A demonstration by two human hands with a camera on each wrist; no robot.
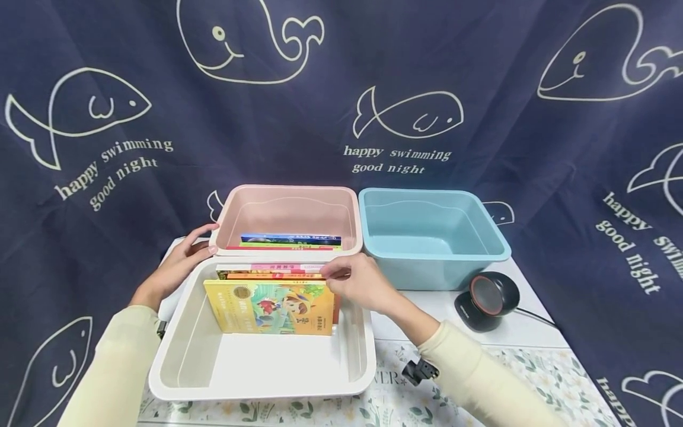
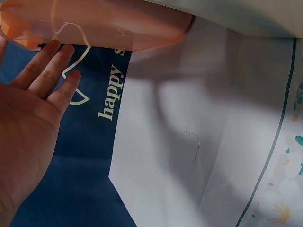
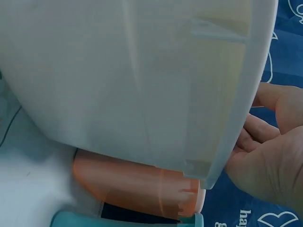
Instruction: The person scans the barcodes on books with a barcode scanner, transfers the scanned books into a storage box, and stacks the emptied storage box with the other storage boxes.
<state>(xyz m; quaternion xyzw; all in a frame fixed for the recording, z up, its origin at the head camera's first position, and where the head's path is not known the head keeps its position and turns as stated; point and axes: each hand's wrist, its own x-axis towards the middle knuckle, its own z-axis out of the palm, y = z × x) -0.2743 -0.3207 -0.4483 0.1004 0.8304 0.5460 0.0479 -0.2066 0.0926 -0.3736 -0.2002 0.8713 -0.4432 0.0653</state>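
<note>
In the head view, my right hand (image 1: 360,281) reaches over the right side of a white bin (image 1: 184,332). Its thumb and fingers pinch at the upper right corner of the books inside; which one they hold is partly hidden. Frontmost is a yellow picture book (image 1: 277,308), standing upright with its illustrated cover facing me. Behind it show the top edges of an orange book (image 1: 267,276) and a pink-and-white book (image 1: 267,267). My left hand (image 1: 184,261) touches the left front corner of a pink bin (image 1: 288,207) with fairly straight fingers.
Several books (image 1: 290,240) lie low inside the pink bin, a blue one among them. To its right stands a blue bin (image 1: 434,267). A black round device (image 1: 482,302) with a cable sits by the table's right edge. A dark fish-print curtain (image 1: 299,130) hangs behind.
</note>
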